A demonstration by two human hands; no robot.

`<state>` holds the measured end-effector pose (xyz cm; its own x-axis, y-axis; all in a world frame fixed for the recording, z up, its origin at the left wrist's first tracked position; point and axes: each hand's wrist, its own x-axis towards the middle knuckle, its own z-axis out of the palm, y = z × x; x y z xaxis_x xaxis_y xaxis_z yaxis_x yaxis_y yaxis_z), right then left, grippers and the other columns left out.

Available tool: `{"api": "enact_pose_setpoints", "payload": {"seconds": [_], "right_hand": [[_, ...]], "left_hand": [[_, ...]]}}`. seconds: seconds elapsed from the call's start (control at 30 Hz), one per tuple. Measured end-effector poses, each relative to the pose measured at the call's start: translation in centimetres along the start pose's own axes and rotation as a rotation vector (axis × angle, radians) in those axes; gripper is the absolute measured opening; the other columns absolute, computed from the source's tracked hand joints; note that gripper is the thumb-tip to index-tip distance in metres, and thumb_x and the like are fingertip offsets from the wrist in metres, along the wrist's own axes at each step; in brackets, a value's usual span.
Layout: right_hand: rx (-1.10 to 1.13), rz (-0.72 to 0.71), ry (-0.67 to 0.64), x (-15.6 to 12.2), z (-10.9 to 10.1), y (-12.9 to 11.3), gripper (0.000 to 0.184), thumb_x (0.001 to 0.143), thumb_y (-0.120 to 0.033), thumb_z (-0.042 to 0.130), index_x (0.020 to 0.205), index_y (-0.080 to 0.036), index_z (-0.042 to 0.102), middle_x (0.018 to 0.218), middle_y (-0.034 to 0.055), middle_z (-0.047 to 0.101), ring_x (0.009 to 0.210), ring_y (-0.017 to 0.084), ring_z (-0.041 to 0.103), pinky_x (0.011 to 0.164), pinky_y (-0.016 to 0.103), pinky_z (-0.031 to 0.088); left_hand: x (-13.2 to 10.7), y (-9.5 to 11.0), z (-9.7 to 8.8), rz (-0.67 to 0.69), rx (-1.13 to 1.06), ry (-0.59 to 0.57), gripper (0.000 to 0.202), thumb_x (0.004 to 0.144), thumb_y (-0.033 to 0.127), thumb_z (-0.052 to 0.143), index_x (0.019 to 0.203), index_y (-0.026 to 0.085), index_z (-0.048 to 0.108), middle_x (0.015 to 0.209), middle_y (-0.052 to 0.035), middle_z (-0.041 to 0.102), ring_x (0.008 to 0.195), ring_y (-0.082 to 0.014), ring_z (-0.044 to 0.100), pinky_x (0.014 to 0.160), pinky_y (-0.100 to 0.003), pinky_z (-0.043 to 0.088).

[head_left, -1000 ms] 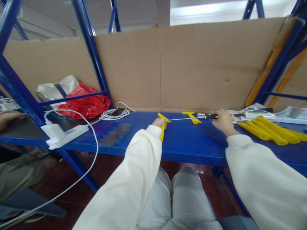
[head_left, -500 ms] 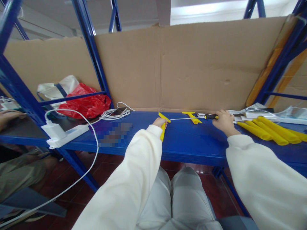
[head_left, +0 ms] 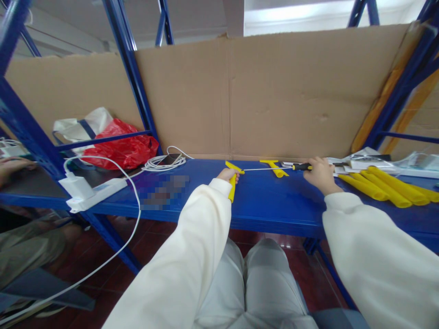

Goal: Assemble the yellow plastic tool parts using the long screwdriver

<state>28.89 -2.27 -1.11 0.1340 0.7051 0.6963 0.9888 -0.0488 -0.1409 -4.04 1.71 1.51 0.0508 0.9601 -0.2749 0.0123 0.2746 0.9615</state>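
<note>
- Clock directions run from your left hand [head_left: 229, 174], near the centre of the view.
- Your left hand is closed around a yellow T-shaped piece [head_left: 232, 189], its stem pointing to 6 o'clock and its crossbar showing above your fingers.
- At 3 o'clock, your right hand [head_left: 321, 175] grips the black-and-yellow handle of a screwdriver [head_left: 302, 167].
- The screwdriver's shaft runs toward 9 o'clock, its far end meeting the crossbar; you cannot tell whether the tip sits inside.
- Between your hands, a second T-shaped piece [head_left: 278, 172] rests on the blue table [head_left: 274, 205], the shaft passing across it in view.
- Beyond your right hand, at 3 o'clock, several yellow tubes [head_left: 396, 185] lie side by side.
- Near 9 o'clock: coiled white cable [head_left: 159, 163], then a white power strip [head_left: 99, 194] farther out.
- Between 9 and 10 o'clock: a red bag [head_left: 126, 146].
- At 12 o'clock: a cardboard panel [head_left: 274, 100].
</note>
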Motion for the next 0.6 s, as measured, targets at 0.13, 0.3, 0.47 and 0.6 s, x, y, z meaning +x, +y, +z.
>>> {"api": "enact_pose_setpoints", "payload": {"seconds": [0.13, 0.3, 0.47, 0.6], "right_hand": [[-0.05, -0.022, -0.021, 0.0, -0.2, -0.1, 0.04, 0.075, -0.021, 0.059, 0.11, -0.021, 0.08, 0.102, 0.0165, 0.067, 0.098, 0.035, 0.052, 0.078, 0.042, 0.037], [-0.087, -0.089, -0.02, 0.0, -0.9, -0.3, 0.036, 0.085, -0.022, 0.055, 0.112, -0.02, 0.078, 0.105, 0.0163, 0.064, 0.1, 0.035, 0.052, 0.079, 0.041, 0.038], [0.005, -0.15, 0.007, 0.5, -1.9, -0.2, 0.043, 0.086, -0.022, 0.058, 0.127, -0.018, 0.071, 0.118, 0.0186, 0.064, 0.109, 0.037, 0.058, 0.086, 0.044, 0.044], [0.094, -0.138, 0.052, 0.9, -2.0, 0.8, 0.045, 0.087, -0.023, 0.061, 0.131, -0.02, 0.07, 0.124, 0.0202, 0.066, 0.118, 0.041, 0.059, 0.092, 0.051, 0.048]], "left_hand": [[-0.2, 0.1, 0.0, 0.003, 0.017, 0.005, 0.02, 0.1, 0.0, 0.058, 0.088, 0.011, 0.07, 0.052, 0.0053, 0.049, 0.042, -0.0081, 0.042, 0.045, -0.018, 0.038], [0.2, 0.0, 0.0, 0.029, 0.04, 0.04, 0.025, 0.094, 0.001, 0.071, 0.074, 0.013, 0.065, 0.051, 0.0048, 0.051, 0.043, -0.0072, 0.044, 0.047, -0.019, 0.038], [0.7, -0.4, 0.1, 0.099, 0.117, 0.116, 0.032, 0.092, 0.001, 0.074, 0.066, 0.016, 0.062, 0.045, 0.0063, 0.047, 0.039, -0.0069, 0.042, 0.045, -0.02, 0.036], [0.6, -0.5, 0.1, 0.134, 0.191, 0.132, 0.037, 0.093, 0.001, 0.071, 0.062, 0.017, 0.06, 0.043, 0.0057, 0.046, 0.04, -0.0079, 0.044, 0.047, -0.02, 0.037]]}}
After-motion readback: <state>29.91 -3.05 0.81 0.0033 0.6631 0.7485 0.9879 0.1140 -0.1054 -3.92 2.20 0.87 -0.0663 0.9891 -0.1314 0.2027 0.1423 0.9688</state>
